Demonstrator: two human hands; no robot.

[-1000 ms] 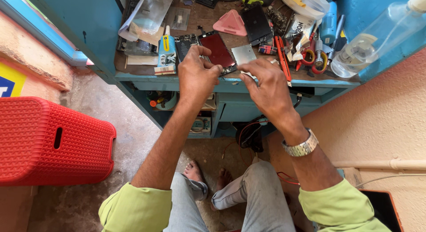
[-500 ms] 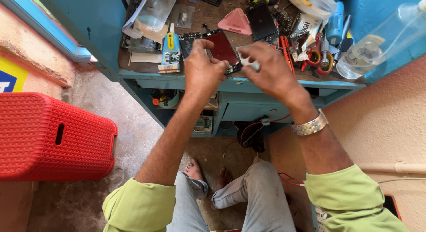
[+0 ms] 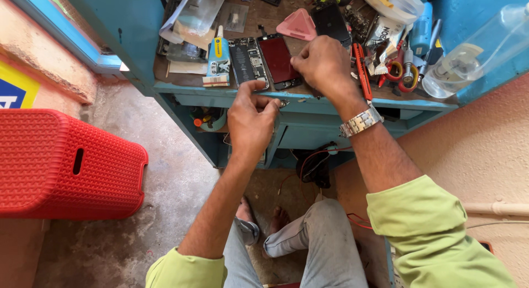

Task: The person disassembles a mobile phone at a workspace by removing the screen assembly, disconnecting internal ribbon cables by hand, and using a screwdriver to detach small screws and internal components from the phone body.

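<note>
Blue-painted counter (image 3: 308, 103) stands against a blue wall (image 3: 468, 12), its front edge chipped. Below the counter: an open shelf and grey concrete floor (image 3: 165, 189), stained. Left of the counter: a red plastic stool (image 3: 60, 167) on the floor, with a blue window frame (image 3: 60, 37) above it. Right of the counter: a peach plastered wall (image 3: 485, 139). Daylight, soft, even.
</note>
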